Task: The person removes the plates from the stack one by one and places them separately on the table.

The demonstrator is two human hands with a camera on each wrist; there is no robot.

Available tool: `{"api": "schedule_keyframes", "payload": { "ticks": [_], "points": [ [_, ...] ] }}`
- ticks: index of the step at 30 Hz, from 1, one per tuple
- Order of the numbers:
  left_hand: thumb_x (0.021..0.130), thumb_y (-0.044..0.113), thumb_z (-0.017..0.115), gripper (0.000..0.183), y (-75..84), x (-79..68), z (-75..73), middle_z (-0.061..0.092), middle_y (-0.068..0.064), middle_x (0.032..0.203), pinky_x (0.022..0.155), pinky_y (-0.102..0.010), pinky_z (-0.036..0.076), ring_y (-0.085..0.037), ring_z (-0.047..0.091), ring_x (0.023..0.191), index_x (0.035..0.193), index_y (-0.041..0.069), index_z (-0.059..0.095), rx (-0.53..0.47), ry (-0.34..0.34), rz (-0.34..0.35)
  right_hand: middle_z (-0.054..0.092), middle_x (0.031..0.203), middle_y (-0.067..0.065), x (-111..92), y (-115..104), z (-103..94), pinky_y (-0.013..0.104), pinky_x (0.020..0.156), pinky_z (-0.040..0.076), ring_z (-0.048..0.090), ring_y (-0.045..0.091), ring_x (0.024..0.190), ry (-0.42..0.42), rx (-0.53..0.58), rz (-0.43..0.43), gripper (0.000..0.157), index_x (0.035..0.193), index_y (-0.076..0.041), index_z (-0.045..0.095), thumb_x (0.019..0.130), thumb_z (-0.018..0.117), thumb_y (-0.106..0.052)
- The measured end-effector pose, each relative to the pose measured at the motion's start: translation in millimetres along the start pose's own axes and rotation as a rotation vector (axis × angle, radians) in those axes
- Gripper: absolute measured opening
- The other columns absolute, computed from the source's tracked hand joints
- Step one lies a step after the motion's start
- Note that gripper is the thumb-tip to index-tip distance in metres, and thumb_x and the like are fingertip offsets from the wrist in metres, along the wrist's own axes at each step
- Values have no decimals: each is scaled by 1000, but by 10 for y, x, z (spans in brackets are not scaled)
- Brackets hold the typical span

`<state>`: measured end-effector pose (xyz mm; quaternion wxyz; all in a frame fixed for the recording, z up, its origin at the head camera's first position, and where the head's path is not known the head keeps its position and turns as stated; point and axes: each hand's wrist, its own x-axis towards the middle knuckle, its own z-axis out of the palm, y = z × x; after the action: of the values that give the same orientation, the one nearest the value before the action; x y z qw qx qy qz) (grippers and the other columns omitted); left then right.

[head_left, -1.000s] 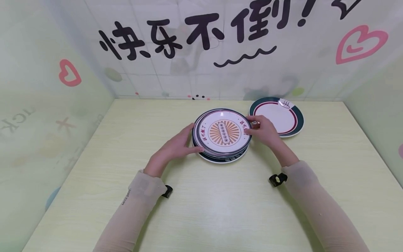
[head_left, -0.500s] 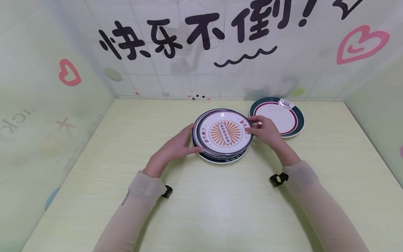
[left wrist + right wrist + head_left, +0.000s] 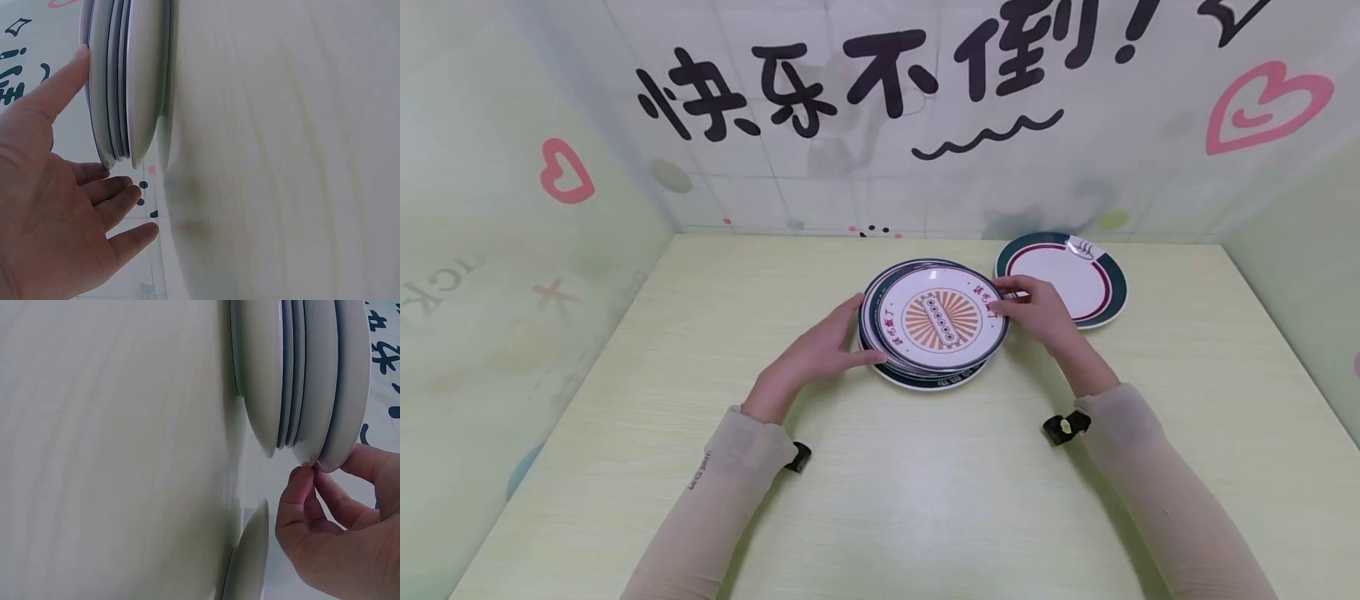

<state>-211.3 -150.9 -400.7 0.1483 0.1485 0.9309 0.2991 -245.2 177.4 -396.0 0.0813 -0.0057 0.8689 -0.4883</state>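
A stack of round plates [image 3: 917, 384] stands near the middle back of the table. Its top plate [image 3: 947, 318] is white with a dark rim, an orange sunburst and red lettering. My right hand [image 3: 1037, 313] pinches this plate's right edge, thumb above and fingers below, as the right wrist view shows. The plate sits shifted rightward over those beneath. On the left side my left hand [image 3: 820, 346] touches the stack, its thumb and index finger spread along the rims. In the left wrist view the other fingers [image 3: 119, 206] extend loosely past the plates [image 3: 119, 81].
A separate green-rimmed plate [image 3: 1117, 287] with a red ring lies right behind my right hand. The pale wooden table [image 3: 910, 500] meets a printed back wall [image 3: 850, 192] just behind the plates. Side walls [image 3: 1292, 292] flank the table.
The top plate has slid a little to the right over the stack, along with my right hand. My left hand has stayed in place at the stack's side.
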Motion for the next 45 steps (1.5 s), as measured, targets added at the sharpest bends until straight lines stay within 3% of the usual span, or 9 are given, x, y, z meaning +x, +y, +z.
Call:
{"api": "schedule_keyframes", "payload": {
  "ticks": [10,14,17,25,32,45],
  "points": [
    [84,57,72,108,8,-2,-2,15,-9,168,128,-48,19,-29,15,156,162,15,10,8,0,-6,57,115,11,-61,18,-100,13,62,51,53,13,85,13,38,50,46,140,-7,57,96,66,-17],
    [84,57,72,108,16,-9,-6,15,-9,168,128,-48,19,-30,15,156,162,15,9,9,1,-8,59,118,11,-105,21,-161,12,66,55,57,6,80,-27,82,78,48,143,-8,54,97,65,-19],
    [84,58,71,108,13,-13,-7,15,-9,168,128,-49,20,-30,15,156,162,15,9,9,0,-5,62,119,9,-136,21,-205,13,71,57,60,3,81,-67,112,98,49,144,-7,51,98,63,-20],
    [84,61,70,110,-13,-6,-3,13,-9,169,128,-48,18,-29,14,156,162,14,8,2,-1,-9,62,100,-10,-195,35,-271,17,74,60,62,2,80,-126,228,117,50,145,-3,48,99,61,-17],
    [84,59,70,109,-6,-13,-6,13,-8,169,128,-47,18,-28,13,156,162,14,9,-8,0,-5,65,91,-18,-243,44,-311,16,74,60,64,1,78,-108,294,113,50,146,-3,46,100,60,-16],
    [84,59,72,108,-6,-10,1,15,-7,169,128,-47,19,-28,15,156,162,16,10,-27,9,6,67,90,-17,-296,70,-410,18,73,61,65,0,78,-67,360,82,51,145,0,44,99,60,-15]
  ]
}}
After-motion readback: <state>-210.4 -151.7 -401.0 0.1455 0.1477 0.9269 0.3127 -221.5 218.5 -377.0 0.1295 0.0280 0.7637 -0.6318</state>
